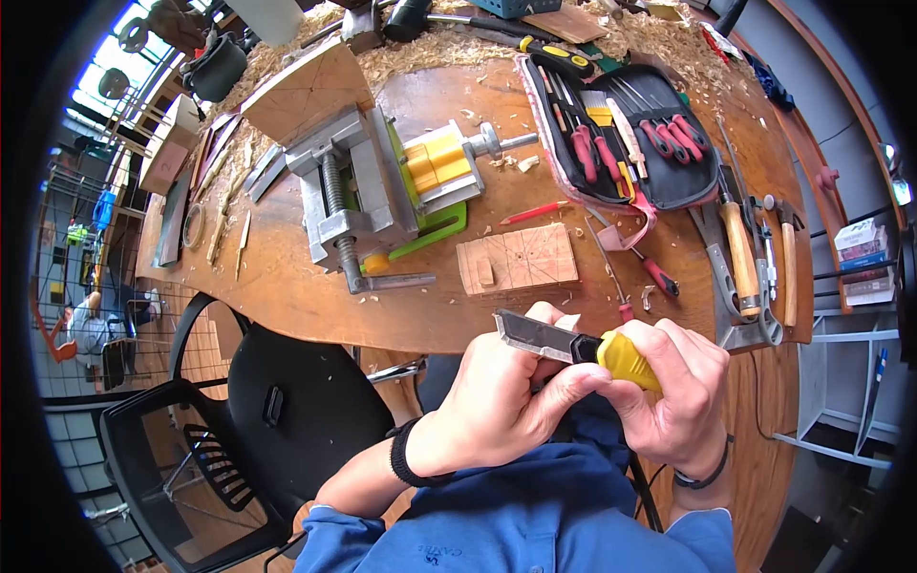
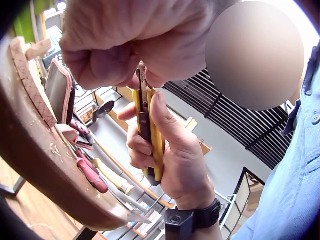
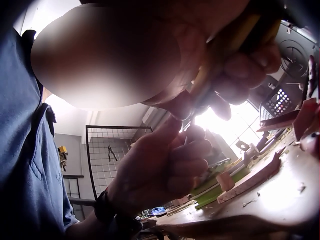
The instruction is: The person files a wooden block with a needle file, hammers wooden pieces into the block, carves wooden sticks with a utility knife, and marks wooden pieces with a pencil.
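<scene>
Across a brown wooden table (image 1: 411, 317) strewn with shavings, beside a black chair (image 1: 315, 392), faces a grey vise (image 1: 377, 181), an open tool case (image 1: 673, 179) and, nearest, a flat wooden block (image 1: 530, 258). At the near edge, holds the right hand (image 1: 683, 387) close against the left hand (image 1: 506, 392), gripping a yellow utility knife (image 1: 626, 359) in the right with its blade (image 1: 535, 337) extended leftward over the left, and curling the left around a small pale piece (image 1: 568, 322), mostly hidden from view.

Right of centre, the knife's handle (image 1: 626, 361) is smooth plastic and its blade (image 1: 535, 336) grey metal, the tabletop (image 1: 277, 234) glossy wood, the vise (image 1: 387, 181) at upper left dull metal, the shirt (image 1: 497, 516) matt cloth.
</scene>
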Demonstrator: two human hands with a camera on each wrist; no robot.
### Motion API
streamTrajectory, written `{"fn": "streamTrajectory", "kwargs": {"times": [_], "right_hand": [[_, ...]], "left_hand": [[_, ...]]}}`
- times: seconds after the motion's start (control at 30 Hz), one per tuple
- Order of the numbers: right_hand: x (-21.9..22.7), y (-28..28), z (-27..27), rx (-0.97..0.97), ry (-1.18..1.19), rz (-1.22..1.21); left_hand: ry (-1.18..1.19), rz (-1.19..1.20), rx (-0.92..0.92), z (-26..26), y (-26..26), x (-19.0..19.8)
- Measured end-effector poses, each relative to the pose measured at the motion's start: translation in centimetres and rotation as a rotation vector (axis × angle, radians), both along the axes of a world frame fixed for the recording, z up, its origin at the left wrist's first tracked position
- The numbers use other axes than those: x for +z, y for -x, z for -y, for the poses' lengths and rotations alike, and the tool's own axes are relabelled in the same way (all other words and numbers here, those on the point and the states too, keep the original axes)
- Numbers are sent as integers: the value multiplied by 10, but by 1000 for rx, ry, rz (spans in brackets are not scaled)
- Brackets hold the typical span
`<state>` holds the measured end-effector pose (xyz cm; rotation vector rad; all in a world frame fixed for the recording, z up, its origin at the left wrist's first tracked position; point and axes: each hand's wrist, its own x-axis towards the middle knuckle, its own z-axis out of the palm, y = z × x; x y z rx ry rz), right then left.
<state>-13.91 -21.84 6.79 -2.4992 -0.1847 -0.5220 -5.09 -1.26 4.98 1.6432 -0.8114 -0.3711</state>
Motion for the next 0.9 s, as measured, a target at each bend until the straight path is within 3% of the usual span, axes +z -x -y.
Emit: {"fn": "streamTrajectory", "kwargs": {"times": [0.5,0.57,0.73,0.9], "right_hand": [[2,0,1,79,-70,-22],[3,0,0,52,29,23],[3,-1,1,31,122,54],[4,0,-1,1,158,53]], "left_hand": [[23,118,17,-1,-2,7],[-5,140,18,-2,-2,6],[80,-71,55,2,5,3],[65,26,128,7,8,1]]}}
